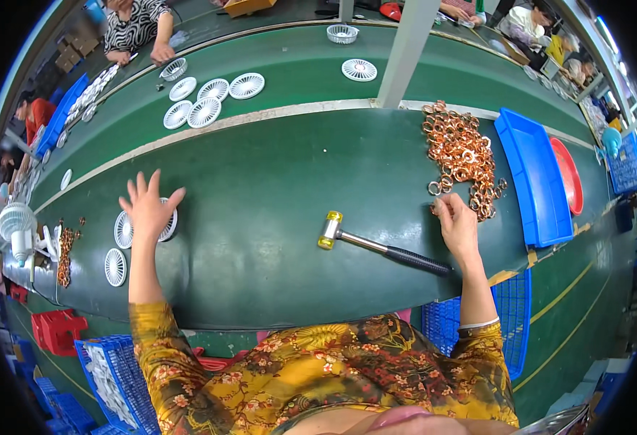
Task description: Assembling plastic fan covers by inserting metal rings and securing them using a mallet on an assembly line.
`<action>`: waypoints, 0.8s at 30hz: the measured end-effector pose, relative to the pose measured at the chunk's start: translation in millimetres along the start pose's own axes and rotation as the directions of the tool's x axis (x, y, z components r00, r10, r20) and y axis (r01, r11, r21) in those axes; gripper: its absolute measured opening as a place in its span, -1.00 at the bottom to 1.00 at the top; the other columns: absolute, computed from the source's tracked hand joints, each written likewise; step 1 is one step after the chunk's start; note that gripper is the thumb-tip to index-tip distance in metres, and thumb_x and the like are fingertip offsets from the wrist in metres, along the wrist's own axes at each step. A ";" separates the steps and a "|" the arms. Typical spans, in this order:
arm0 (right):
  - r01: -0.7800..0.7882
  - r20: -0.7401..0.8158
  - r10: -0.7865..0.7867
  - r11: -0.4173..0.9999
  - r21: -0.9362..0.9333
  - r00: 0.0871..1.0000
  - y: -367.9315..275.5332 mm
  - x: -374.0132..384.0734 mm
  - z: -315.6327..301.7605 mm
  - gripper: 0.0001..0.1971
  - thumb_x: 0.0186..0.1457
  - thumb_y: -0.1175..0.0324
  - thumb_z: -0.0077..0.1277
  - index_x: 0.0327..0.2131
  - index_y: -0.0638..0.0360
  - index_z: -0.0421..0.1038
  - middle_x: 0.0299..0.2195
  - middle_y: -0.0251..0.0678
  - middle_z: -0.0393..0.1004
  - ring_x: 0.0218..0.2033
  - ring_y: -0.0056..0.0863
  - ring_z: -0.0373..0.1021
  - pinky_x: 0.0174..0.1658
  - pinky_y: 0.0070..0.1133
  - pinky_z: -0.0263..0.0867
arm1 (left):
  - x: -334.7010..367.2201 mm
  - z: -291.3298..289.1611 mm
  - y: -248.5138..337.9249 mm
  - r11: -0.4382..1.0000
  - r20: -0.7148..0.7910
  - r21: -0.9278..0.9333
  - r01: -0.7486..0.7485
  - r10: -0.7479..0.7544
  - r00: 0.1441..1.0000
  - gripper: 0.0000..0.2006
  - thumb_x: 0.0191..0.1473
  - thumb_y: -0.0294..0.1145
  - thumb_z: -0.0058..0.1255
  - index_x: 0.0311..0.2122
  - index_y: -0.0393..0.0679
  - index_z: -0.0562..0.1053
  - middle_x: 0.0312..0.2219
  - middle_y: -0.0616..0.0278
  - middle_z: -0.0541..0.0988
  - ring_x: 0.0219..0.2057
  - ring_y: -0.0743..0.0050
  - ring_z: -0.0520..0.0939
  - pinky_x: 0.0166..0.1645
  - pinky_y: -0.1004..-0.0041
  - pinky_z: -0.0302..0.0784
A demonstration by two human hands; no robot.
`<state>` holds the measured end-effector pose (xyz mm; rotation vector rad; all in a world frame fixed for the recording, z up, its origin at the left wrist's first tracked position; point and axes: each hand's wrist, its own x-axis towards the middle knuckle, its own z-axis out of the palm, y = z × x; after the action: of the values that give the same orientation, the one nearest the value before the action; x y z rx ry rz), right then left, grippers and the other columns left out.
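My left hand (148, 210) is open, fingers spread, above white slotted round covers at the left of the green table. One cover (167, 220) shows partly beneath its palm, and another white cover (122, 230) shows beside the wrist. A third slotted cover (115, 267) lies closer to me. At the near edge of a pile of shiny copper-coloured rings (463, 148), my right hand (457, 223) is closed in a pinch; a bit of copper-coloured ring shows at its fingertips. Between the hands lies a hammer (365, 242) with yellow faces and a black grip.
A blue tray (532, 181) and a red basin (566, 176) stand right of the rings. A grey post (408, 54) rises from the far edge. Beyond it, a green belt (296, 72) carries white covers, with other people behind. A small fan (18, 228) is at far left.
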<state>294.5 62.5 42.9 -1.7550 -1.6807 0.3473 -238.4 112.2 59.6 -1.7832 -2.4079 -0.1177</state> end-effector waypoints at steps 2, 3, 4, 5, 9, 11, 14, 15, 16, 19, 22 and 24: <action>0.040 -0.109 -0.069 0.968 -0.248 0.992 5.6 8.0 6.5 -0.82 0.13 0.30 -0.01 -0.38 0.23 0.36 -0.52 -0.08 0.45 -0.45 -0.09 0.42 -0.37 -0.30 0.31 | -22.5 12.5 -25.7 0.998 0.109 -0.014 0.068 -0.066 0.992 -0.25 -0.05 0.18 0.05 0.19 -0.03 0.24 0.17 -0.13 0.19 0.24 -0.14 0.11 0.22 -0.24 -0.14; 0.047 -0.131 -0.106 0.919 -0.390 0.986 8.8 10.8 9.2 -0.81 0.13 0.27 -0.01 -0.38 0.21 0.36 -0.46 -0.10 0.43 -0.42 -0.08 0.41 -0.35 -0.28 0.31 | -31.3 28.3 -36.8 0.990 0.067 -0.134 0.043 -0.034 0.997 -0.25 -0.05 0.18 0.05 0.18 -0.06 0.25 0.14 -0.16 0.23 0.22 -0.14 0.15 0.23 -0.20 -0.11; 0.056 -0.125 -0.113 0.919 -0.391 0.986 7.6 10.9 9.9 -0.81 0.13 0.27 -0.01 -0.38 0.21 0.36 -0.46 -0.10 0.43 -0.42 -0.08 0.41 -0.35 -0.28 0.31 | -40.0 34.4 -37.6 0.967 0.022 -0.255 0.010 -0.004 1.000 -0.24 -0.05 0.18 0.05 0.17 -0.09 0.26 0.12 -0.18 0.27 0.20 -0.14 0.20 0.24 -0.16 -0.08; 0.060 -0.135 -0.120 0.922 -0.381 0.984 5.1 9.6 9.5 -0.81 0.12 0.27 0.00 -0.38 0.21 0.36 -0.44 -0.11 0.41 -0.41 -0.07 0.40 -0.34 -0.28 0.31 | -49.0 40.2 -36.2 0.975 -0.055 -0.221 -0.034 0.022 0.998 -0.27 -0.06 0.13 0.09 0.13 -0.16 0.30 0.04 -0.19 0.35 0.13 -0.12 0.29 0.22 -0.05 0.02; 0.080 -0.024 -0.100 0.899 -0.430 0.995 -4.7 5.3 1.7 -0.79 0.08 0.27 0.04 -0.45 0.21 0.35 -0.41 -0.13 0.37 -0.37 -0.07 0.37 -0.33 -0.28 0.30 | -73.4 39.9 -3.3 0.961 -0.293 -0.243 -0.133 0.058 0.954 -0.34 -0.18 0.00 0.25 -0.01 -0.21 0.37 -0.18 -0.14 0.41 -0.13 -0.09 0.41 0.02 0.10 0.28; 0.096 0.023 -0.096 0.874 -0.476 0.995 -7.1 2.3 -1.3 -0.81 0.05 0.31 0.06 -0.48 0.21 0.35 -0.41 -0.14 0.38 -0.39 -0.09 0.38 -0.33 -0.29 0.30 | -85.6 25.4 23.6 0.954 -0.366 -0.265 -0.140 0.035 0.930 -0.32 -0.26 -0.02 0.32 -0.05 -0.21 0.38 -0.27 -0.07 0.36 -0.19 -0.05 0.40 -0.08 0.16 0.35; 0.145 0.027 -0.143 0.962 -0.232 0.989 -19.4 -9.2 2.7 -0.87 0.04 0.36 0.05 -0.45 0.21 0.38 -0.38 -0.15 0.41 -0.37 -0.12 0.40 -0.31 -0.31 0.31 | -109.3 5.5 40.9 0.916 -0.463 -0.381 -0.124 -0.073 0.883 -0.36 -0.29 -0.12 0.36 -0.09 -0.20 0.37 -0.26 -0.01 0.32 -0.19 0.00 0.39 -0.10 0.17 0.35; 0.215 0.000 -0.217 0.967 -0.138 0.976 -31.2 -16.6 4.2 -0.93 0.01 0.43 0.05 -0.42 0.21 0.41 -0.33 -0.17 0.44 -0.33 -0.17 0.42 -0.26 -0.37 0.34 | -119.8 3.0 45.2 0.854 -0.455 -0.494 -0.165 -0.092 0.886 -0.39 -0.28 -0.15 0.35 -0.11 -0.20 0.37 -0.26 0.01 0.32 -0.20 0.03 0.39 -0.11 0.19 0.35; 0.257 -0.014 -0.259 0.963 -0.080 0.966 -37.1 -23.0 9.5 -0.93 0.00 0.45 0.06 -0.41 0.21 0.42 -0.32 -0.18 0.45 -0.31 -0.19 0.43 -0.23 -0.39 0.35 | -130.0 -0.2 49.8 0.777 -0.447 -0.595 -0.204 -0.110 0.888 -0.41 -0.27 -0.19 0.33 -0.12 -0.20 0.36 -0.26 0.02 0.31 -0.20 0.05 0.39 -0.11 0.22 0.35; 0.384 -0.012 -0.384 0.923 0.023 0.923 -54.6 -34.7 22.8 -0.92 -0.04 0.49 0.10 -0.40 0.19 0.44 -0.27 -0.21 0.45 -0.24 -0.22 0.43 -0.18 -0.44 0.35 | -152.5 13.7 63.9 0.421 -0.262 -0.884 -0.203 -0.087 0.961 -0.50 -0.23 -0.31 0.24 -0.13 -0.20 0.35 -0.22 0.05 0.34 -0.16 0.13 0.39 -0.05 0.28 0.33; 0.505 -0.045 -0.503 0.860 0.069 0.863 -73.2 -39.6 32.6 -0.88 -0.09 0.50 0.14 -0.39 0.17 0.47 -0.28 -0.23 0.42 -0.28 -0.28 0.41 -0.24 -0.48 0.35 | -165.1 16.2 73.6 0.442 -0.458 -0.790 -0.424 0.033 0.888 -0.51 -0.25 -0.44 0.09 -0.08 -0.20 0.33 -0.11 0.04 0.36 0.02 0.13 0.36 0.12 0.27 0.23; 0.517 -0.097 -0.508 0.842 0.153 0.856 -80.0 -46.4 40.5 -0.84 -0.14 0.55 0.18 -0.39 0.18 0.48 -0.36 -0.26 0.41 -0.35 -0.36 0.39 -0.31 -0.51 0.33 | -177.4 13.8 72.6 0.339 -0.389 -0.862 -0.378 0.036 0.920 -0.47 -0.22 -0.50 -0.03 -0.01 -0.22 0.31 0.03 -0.06 0.30 0.15 0.07 0.27 0.22 0.24 0.10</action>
<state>201.2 24.8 51.3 -1.1144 -1.9371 0.1900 -119.2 -32.1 15.9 -2.1339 -1.8589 -1.9522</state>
